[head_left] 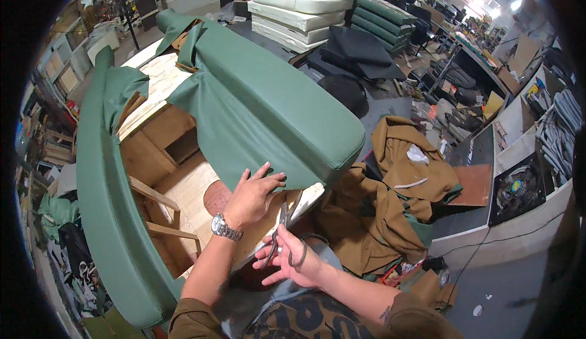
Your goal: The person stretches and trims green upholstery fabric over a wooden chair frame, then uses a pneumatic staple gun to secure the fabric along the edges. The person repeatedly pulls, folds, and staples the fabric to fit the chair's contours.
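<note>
A pair of dark scissors (282, 215) is in my right hand (299, 256), with fingers through the handle loops and the blades pointing up toward the frame's front edge. My left hand (253, 197) lies with fingers spread on a loose flap of green upholstery cover (235, 140), near that same edge. The cover wraps a padded arm (287, 104) of a wooden sofa frame (152, 144). Opposite it runs a second green padded arm (122, 217). Between the two, bare wood and the open inside of the frame show. A metal watch (226, 226) is on my left wrist.
Brown fabric with green parts (372, 217) lies heaped to the right of the frame. Behind stand stacked white cushions (299, 9), green cushions (381, 21) and black pads (360, 52). A black fan (517, 189) stands at the right, with a cable nearby.
</note>
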Demonstrator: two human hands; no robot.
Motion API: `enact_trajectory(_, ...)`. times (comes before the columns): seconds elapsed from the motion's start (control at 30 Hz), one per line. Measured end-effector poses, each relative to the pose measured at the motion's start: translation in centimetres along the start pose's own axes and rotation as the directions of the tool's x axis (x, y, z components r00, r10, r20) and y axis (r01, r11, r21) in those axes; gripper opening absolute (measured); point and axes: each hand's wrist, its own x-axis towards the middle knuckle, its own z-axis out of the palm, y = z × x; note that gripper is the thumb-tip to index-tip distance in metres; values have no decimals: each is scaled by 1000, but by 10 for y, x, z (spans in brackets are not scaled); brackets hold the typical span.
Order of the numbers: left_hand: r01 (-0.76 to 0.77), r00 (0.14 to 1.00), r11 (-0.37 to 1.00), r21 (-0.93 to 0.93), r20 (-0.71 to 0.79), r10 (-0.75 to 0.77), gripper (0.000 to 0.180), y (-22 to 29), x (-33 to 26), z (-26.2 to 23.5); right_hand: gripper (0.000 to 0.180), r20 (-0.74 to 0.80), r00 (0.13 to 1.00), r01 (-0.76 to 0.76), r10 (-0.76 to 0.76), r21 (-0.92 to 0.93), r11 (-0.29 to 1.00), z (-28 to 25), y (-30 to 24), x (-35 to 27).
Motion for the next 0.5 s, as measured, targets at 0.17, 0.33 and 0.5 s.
enact_trajectory(0.17,88,995,994,-71,42,-85,29,-7,6,5,69,-149,987,58,-56,9,998,9,-20,22)
enact_trajectory(0.33,114,991,985,-128,85,-103,30,-17,11,5,65,-290,945,206,-153,161,965,22,-33,49)
enact_trajectory(0.5,160,983,971,-180,118,-140,29,-20,14,3,64,-471,852,307,-228,99,946,32,-23,61)
